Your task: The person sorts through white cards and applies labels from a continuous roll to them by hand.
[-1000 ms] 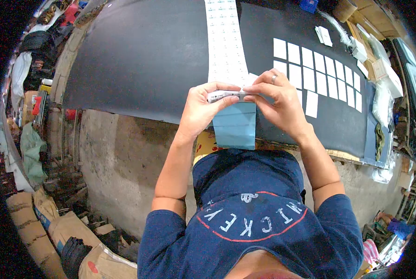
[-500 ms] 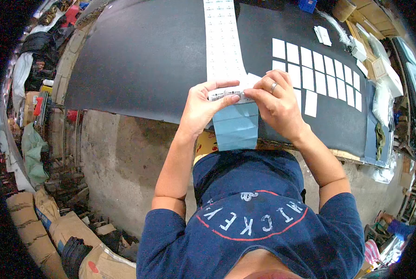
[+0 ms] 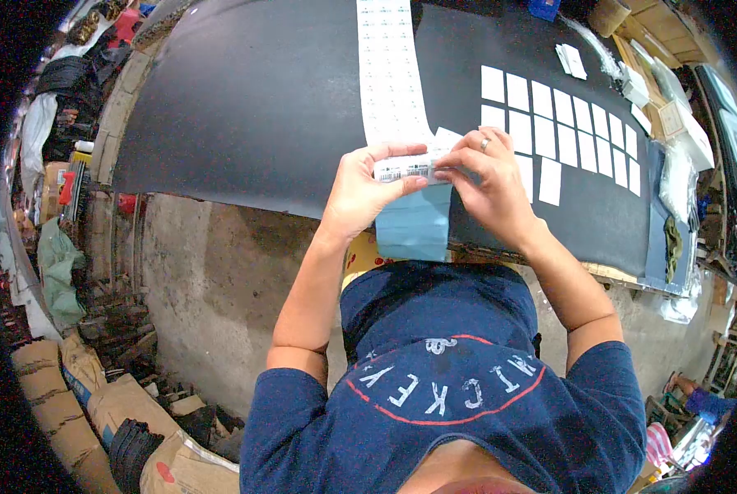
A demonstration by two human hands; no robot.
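A long white strip of printed labels (image 3: 391, 78) runs down the black table toward me, and its blue backing (image 3: 412, 224) hangs over the front edge. My left hand (image 3: 366, 188) pinches the strip's near end between thumb and fingers. At the right side of that same end, the fingertips of my right hand (image 3: 494, 177), which wears a ring, are closed at a label. Whether a label has come loose there is too small to tell. Rows of white cards (image 3: 543, 100) lie to the right, one card (image 3: 550, 181) nearer me.
The black table (image 3: 245, 99) has its front edge just beyond my body. At the far right are a small stack of white cards (image 3: 573, 61), a white box (image 3: 685, 132) and clear plastic. A blue basket (image 3: 544, 9) stands at the back. Cardboard (image 3: 130, 403) lies at lower left.
The strip's end has tilted, showing more of its printed face, and the blue backing has shifted slightly left. My right fingers have moved slightly at the strip's end.
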